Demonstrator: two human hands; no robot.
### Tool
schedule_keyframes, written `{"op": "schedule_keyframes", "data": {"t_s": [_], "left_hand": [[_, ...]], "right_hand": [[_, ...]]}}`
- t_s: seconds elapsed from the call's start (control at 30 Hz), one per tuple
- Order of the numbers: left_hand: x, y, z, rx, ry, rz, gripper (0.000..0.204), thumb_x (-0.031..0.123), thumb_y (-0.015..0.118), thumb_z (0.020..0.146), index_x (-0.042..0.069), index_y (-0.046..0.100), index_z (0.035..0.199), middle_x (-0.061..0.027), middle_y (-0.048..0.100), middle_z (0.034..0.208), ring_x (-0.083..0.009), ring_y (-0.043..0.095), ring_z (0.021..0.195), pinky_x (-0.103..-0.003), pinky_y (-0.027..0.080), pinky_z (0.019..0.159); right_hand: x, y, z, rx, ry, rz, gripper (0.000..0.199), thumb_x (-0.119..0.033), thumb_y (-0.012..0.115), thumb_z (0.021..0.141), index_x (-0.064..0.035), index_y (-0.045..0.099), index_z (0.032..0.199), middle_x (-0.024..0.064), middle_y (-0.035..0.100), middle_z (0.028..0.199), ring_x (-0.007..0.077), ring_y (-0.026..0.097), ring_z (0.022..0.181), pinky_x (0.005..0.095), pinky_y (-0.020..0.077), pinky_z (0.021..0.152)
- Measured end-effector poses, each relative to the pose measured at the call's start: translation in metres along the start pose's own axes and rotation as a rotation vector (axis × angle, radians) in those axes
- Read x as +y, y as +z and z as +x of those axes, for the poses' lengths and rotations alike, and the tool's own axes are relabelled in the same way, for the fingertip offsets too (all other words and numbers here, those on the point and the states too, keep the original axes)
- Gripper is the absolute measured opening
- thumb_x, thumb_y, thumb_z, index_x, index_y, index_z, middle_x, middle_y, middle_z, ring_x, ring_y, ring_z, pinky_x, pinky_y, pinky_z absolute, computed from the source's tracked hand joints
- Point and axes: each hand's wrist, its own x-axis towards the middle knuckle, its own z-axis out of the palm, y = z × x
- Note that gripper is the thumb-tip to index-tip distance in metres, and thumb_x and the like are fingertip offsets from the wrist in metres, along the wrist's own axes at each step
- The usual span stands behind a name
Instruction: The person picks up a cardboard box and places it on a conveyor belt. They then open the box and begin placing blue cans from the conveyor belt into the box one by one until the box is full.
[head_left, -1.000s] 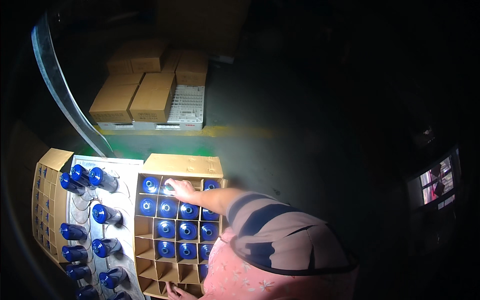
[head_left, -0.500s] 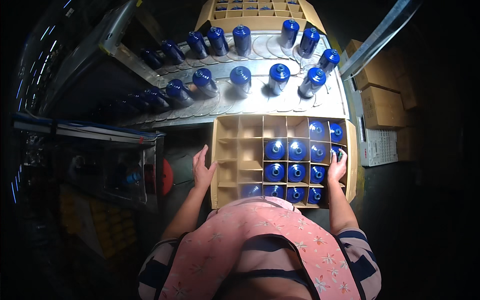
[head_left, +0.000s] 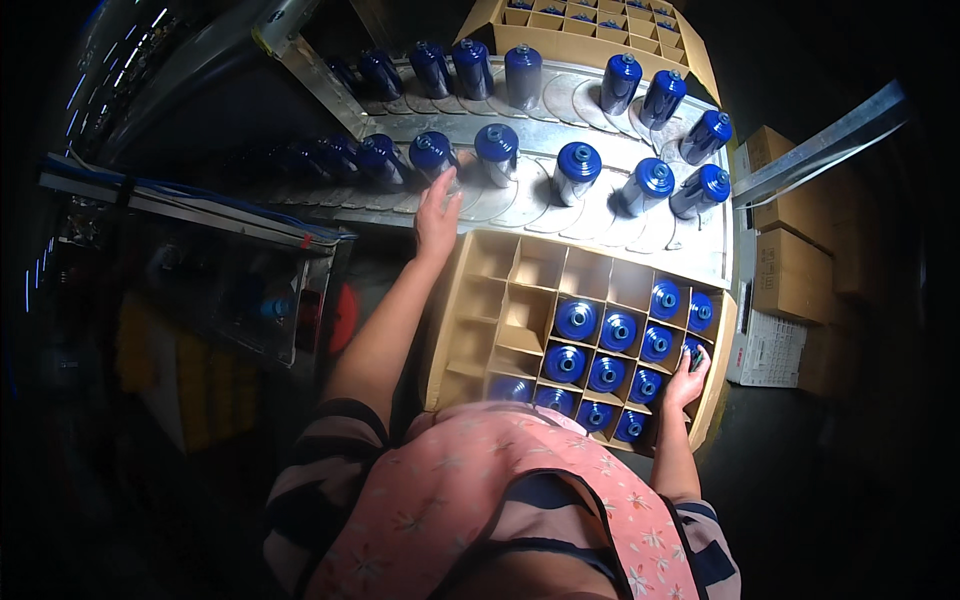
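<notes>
Reaching over the near lane of the conveyor, my left hand (head_left: 437, 222) has its fingers stretched out and apart. Its fingertips are right by a shiny blue bottle (head_left: 432, 150) with a rounded shoulder and short neck; whether they touch it I cannot tell. In front of me is a divided cardboard box (head_left: 470, 300), its right and middle cells holding similar blue bottles (head_left: 606, 374). My right hand (head_left: 684, 382) is at the box's right side, fingers closed round the top of a bottle (head_left: 692, 350) in the rightmost column. The fingers partly hide that bottle.
Several blue bottles stand upright in two lanes on the metal conveyor (head_left: 640, 236). Another divided box (head_left: 590, 38) lies beyond it. Stacked cartons (head_left: 792, 275) and a white crate (head_left: 768, 350) are at right, near a slanting metal bar (head_left: 830, 140). A red disc (head_left: 345, 315) sits at left.
My left hand has moved from beside the box's left edge up to the conveyor bottles. The right hand stays on its bottle. The view has turned, and the box now appears tilted.
</notes>
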Motion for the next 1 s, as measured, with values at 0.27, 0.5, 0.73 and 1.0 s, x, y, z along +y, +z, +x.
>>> {"op": "schedule_keyframes", "data": {"t_s": [0.27, 0.5, 0.73, 1.0], "left_hand": [[-0.002, 0.13, 0.126, -0.296, 0.191, 0.2, 0.046, 0.012, 0.069, 0.084, 0.008, 0.058, 0.128, -0.0154, 0.058, 0.131, -0.0315, 0.051, 0.122, -0.038, 0.04, 0.104], [0.01, 0.158, 0.152, -0.428, 0.168, 0.122, 0.033, 0.002, 0.061, 0.086, 0.0, 0.061, 0.118, -0.0164, 0.063, 0.121, -0.0305, 0.058, 0.113, -0.037, 0.041, 0.101], [0.033, 0.164, 0.093, -0.413, 0.149, 0.157, 0.041, 0.0, 0.065, 0.082, 0.007, 0.061, 0.122, -0.0147, 0.059, 0.132, -0.0303, 0.056, 0.119, -0.036, 0.042, 0.103], [0.062, 0.054, -0.075, -0.115, -0.033, -0.035, 0.034, 0.006, 0.066, 0.084, 0.009, 0.064, 0.117, -0.0068, 0.064, 0.122, -0.0244, 0.057, 0.114, -0.034, 0.046, 0.097]], "right_hand": [[-0.012, 0.025, 0.034, 0.066, -0.017, 0.095, 0.033, -0.025, 0.067, 0.088, -0.0167, 0.058, 0.118, 0.0173, 0.068, 0.098, 0.0361, 0.066, 0.09, 0.0423, 0.0498, 0.079], [-0.003, 0.03, 0.061, 0.006, 0.056, 0.089, 0.033, -0.032, 0.065, 0.09, -0.0237, 0.055, 0.12, 0.0096, 0.069, 0.104, 0.0332, 0.067, 0.089, 0.0418, 0.0529, 0.075], [0.002, 0.03, 0.04, -0.005, 0.036, 0.122, 0.033, -0.026, 0.068, 0.088, -0.0204, 0.058, 0.119, 0.0159, 0.068, 0.092, 0.0347, 0.066, 0.083, 0.0419, 0.0505, 0.074], [0.005, -0.008, 0.014, 0.053, -0.146, 0.117, 0.03, -0.02, 0.064, 0.093, -0.0068, 0.06, 0.119, 0.0172, 0.068, 0.103, 0.0298, 0.063, 0.09, 0.0397, 0.0492, 0.082]]}}
